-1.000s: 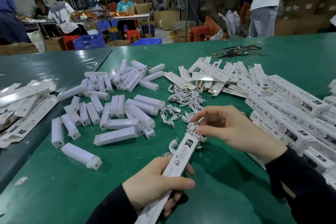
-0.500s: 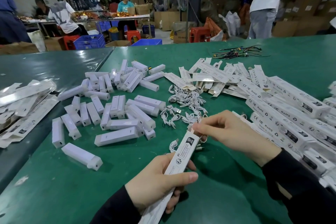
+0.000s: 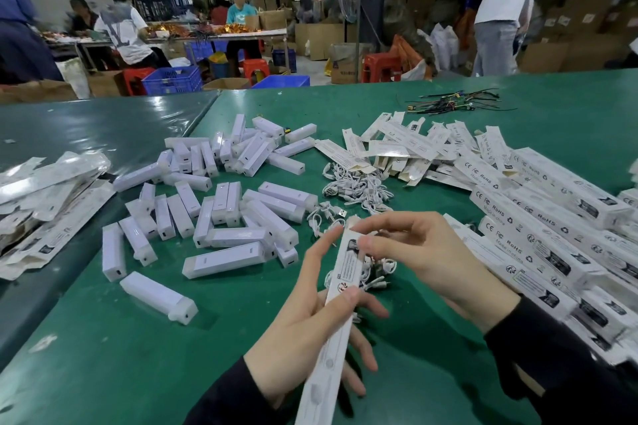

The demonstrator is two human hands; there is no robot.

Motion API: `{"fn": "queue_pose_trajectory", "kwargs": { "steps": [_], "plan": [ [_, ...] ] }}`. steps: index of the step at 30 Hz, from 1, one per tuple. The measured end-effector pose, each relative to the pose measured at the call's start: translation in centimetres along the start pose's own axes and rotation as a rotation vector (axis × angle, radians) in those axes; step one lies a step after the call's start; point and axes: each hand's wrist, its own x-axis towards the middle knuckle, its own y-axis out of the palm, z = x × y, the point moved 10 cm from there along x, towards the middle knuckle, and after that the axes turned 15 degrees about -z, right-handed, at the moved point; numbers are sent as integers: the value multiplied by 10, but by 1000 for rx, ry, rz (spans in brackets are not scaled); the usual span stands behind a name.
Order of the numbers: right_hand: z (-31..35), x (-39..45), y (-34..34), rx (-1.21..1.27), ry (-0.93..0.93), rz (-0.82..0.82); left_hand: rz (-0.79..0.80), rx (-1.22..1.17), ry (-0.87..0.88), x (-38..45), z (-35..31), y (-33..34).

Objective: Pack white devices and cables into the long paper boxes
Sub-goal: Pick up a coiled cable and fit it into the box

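1. The left hand (image 3: pixel 303 317) holds a long paper box (image 3: pixel 340 290) along its length, thumb pressed on the printed face and fingers curled underneath. The box is raised over the green bench (image 3: pixel 103 355) and tilts away from the person.
2. The right hand (image 3: pixel 414 248) works at the box's far end, its fingers (image 3: pixel 376 222) bent over the top flap. Whether they pinch the flap or only press it cannot be told.
3. Risk: a small cable bundle (image 3: pixel 378 272) lies just behind the box. If it belongs in this box, closing the flap now would leave the pack short.
4. Risk: the flap could crease or spring open if it is pushed in crooked, since the thin card is held from one side only.
5. Risk: a loose grip could let the tilted box slide through the hand.
6. Writing: the filled boxes (image 3: pixel 538 231) at the right read "CE", "FC", "RoHS" and "Made in China". The print on the held box is too small to read.
7. Loose white devices (image 3: pixel 224 259) lie at centre left, more cables (image 3: pixel 355 183) beyond them.
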Motion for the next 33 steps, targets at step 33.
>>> {"fn": "queue_pose_trajectory", "kwargs": {
  "steps": [33],
  "plan": [
    [-28, -13, 27, 184, 307, 50, -228, -45, 123, 6, -7, -23]
  ]
}}
